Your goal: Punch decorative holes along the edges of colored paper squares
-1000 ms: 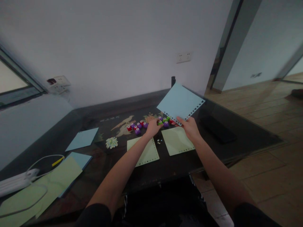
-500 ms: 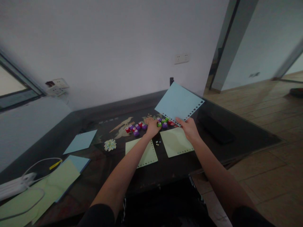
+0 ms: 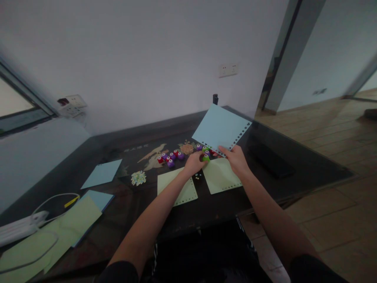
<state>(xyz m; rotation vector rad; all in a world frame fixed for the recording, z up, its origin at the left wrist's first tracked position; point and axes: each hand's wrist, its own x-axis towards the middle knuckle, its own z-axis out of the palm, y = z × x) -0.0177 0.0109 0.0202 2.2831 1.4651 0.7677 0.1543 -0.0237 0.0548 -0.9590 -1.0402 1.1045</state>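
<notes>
The right hand point(image 3: 235, 160) pinches the blue punched sheet point(image 3: 221, 127) at its near corner, thumb on top and fingers beneath, and holds it tilted up above the dark table point(image 3: 294, 165), over the far end of the row of small punches point(image 3: 171, 158). As a judgement, the sheet is light and floppy, easy to crease, so a hold near the perforated edge with a flat pinch suits it best. The left hand point(image 3: 194, 163) is closed on a green punch point(image 3: 205, 158), lifted just in front of that row and just beside the sheet's lower edge; the punch looks small, hard and light, a thing for fingertips. Two pale green sheets point(image 3: 220, 176) lie flat nearer than the row, and paper confetti point(image 3: 138, 177) lies to its left.
</notes>
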